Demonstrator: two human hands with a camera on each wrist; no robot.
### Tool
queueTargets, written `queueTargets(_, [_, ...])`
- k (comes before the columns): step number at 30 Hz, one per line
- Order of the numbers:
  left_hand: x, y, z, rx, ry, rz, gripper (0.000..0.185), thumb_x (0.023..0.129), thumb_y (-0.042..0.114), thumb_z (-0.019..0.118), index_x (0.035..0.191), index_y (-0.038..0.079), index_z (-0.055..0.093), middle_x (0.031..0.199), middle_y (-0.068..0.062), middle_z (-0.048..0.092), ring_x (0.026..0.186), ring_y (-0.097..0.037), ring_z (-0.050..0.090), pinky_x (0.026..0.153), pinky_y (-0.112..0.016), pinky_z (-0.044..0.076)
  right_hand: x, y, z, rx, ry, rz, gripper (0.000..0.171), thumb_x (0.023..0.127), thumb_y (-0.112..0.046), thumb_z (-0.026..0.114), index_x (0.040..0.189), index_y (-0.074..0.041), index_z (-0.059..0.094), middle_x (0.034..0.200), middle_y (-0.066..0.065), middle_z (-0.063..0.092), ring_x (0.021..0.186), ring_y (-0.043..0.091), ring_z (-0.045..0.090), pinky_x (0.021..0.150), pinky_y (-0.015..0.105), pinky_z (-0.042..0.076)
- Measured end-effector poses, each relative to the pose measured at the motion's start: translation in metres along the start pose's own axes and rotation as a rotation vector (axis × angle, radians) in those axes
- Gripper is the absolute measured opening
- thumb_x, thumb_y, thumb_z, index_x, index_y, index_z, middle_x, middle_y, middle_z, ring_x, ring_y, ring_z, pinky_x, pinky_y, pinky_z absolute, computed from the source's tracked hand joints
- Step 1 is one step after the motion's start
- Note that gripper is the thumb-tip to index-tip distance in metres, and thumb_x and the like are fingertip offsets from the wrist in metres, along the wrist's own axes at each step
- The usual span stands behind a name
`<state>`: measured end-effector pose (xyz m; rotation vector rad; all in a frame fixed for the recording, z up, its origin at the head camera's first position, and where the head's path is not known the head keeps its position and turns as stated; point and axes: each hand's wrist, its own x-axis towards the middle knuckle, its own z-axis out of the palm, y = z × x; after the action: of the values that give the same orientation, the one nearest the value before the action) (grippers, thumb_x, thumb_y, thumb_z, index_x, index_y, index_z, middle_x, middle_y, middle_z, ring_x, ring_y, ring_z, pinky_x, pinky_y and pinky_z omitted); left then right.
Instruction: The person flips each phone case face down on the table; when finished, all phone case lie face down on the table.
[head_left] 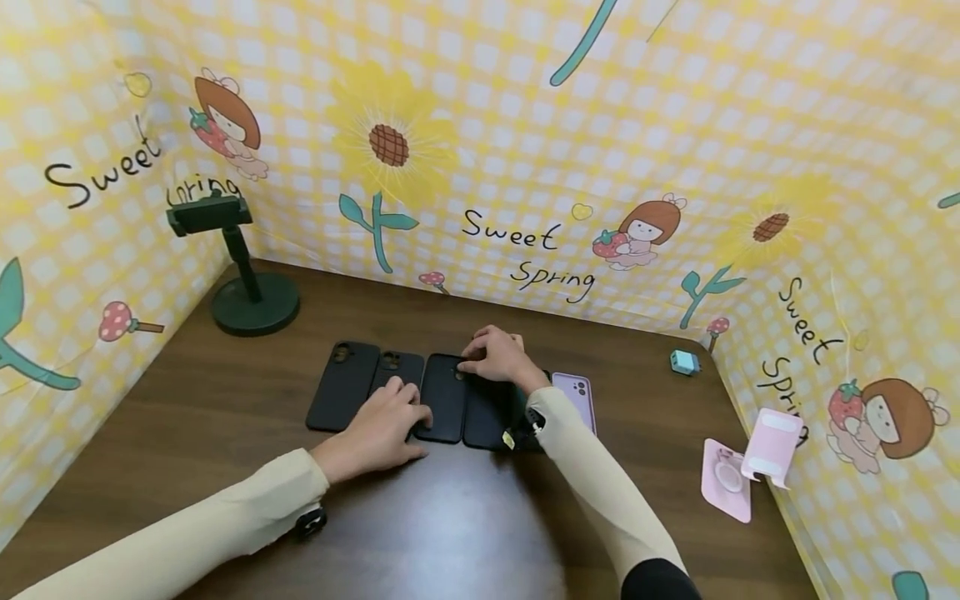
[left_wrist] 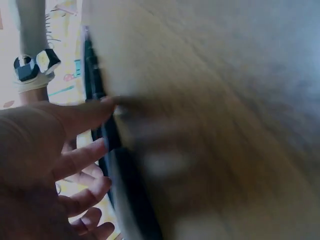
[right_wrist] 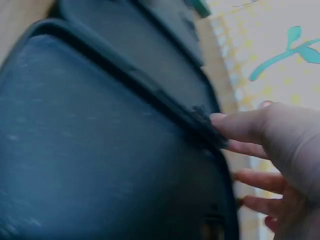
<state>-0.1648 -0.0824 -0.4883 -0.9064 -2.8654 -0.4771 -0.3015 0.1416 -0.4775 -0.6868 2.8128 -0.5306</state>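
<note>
Several dark phone cases lie side by side in a row on the table. My left hand (head_left: 380, 425) is over the near part of a black case with a camera cutout (head_left: 399, 364), fingers loosely bent. In the left wrist view its thumb and fingers are apart, close to the cases' edge (left_wrist: 132, 195). My right hand (head_left: 495, 354) is at the far end of the middle black cases (head_left: 440, 408). In the right wrist view, the thumb touches the corner where two cases (right_wrist: 100, 135) meet, with the other fingers extended along their far edge.
Left of the row's middle lies another black case (head_left: 342, 387); a lilac case (head_left: 576, 400) ends it at right. A dark green phone stand (head_left: 255, 304) stands back left. A light-blue charger (head_left: 684, 362) and a pink stand (head_left: 772, 446) are at right. Patterned cloth walls (head_left: 480, 167) surround the table.
</note>
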Motion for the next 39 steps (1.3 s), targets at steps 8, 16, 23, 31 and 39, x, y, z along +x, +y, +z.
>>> queueTargets(8, [0.009,0.004,-0.008,-0.023,0.083,0.048,0.019,0.079,0.031,0.077,0.069,0.028,0.060,0.079,0.010,0.048,0.075,-0.013,0.036,0.067,-0.029,0.034,0.004,-0.003,-0.007,0.264,0.120,-0.053,0.016,0.093,-0.026,0.061,0.097,-0.019,0.074,0.101,-0.002,0.069,0.094,0.014,0.061,0.094,0.039,0.037])
queueTargets(16, [0.004,0.016,-0.027,-0.378,0.226,0.100,0.009,0.089,0.024,0.068,0.086,0.028,0.060,0.091,0.014,0.053,0.077,0.001,0.048,0.066,-0.020,0.045,-0.007,0.004,-0.030,1.229,-0.083,-0.128,0.024,0.100,-0.010,0.045,0.120,-0.003,0.056,0.112,0.007,0.063,0.097,0.016,0.064,0.083,0.033,0.053])
queueTargets(23, [0.005,0.018,-0.022,-0.688,0.242,0.099,0.011,0.088,0.028,0.067,0.097,0.024,0.062,0.098,0.008,0.059,0.087,-0.007,0.058,0.074,-0.026,0.051,-0.012,0.008,-0.011,1.338,-0.216,-0.312,0.037,0.099,-0.005,0.046,0.135,-0.013,0.049,0.141,0.026,0.043,0.124,0.027,0.054,0.095,0.039,0.049])
queueTargets(31, [-0.002,0.007,-0.028,-0.335,0.211,0.013,0.095,0.080,0.039,0.076,0.154,0.022,0.018,0.122,0.001,0.052,0.101,-0.014,0.055,0.078,-0.033,0.049,-0.002,-0.003,-0.011,0.868,-0.064,-0.166,0.038,0.091,-0.017,0.064,0.128,-0.015,0.061,0.124,0.013,0.063,0.101,0.021,0.067,0.089,0.045,0.052])
queueTargets(39, [-0.004,0.010,-0.002,-0.049,0.068,-0.168,0.097,0.078,0.059,0.069,0.149,0.005,0.030,0.117,-0.008,0.061,0.106,-0.024,0.054,0.084,-0.037,0.047,-0.003,-0.007,-0.011,0.437,-0.070,-0.105,0.033,0.086,-0.031,0.070,0.119,-0.025,0.067,0.110,-0.004,0.068,0.086,0.011,0.065,0.076,0.028,0.052])
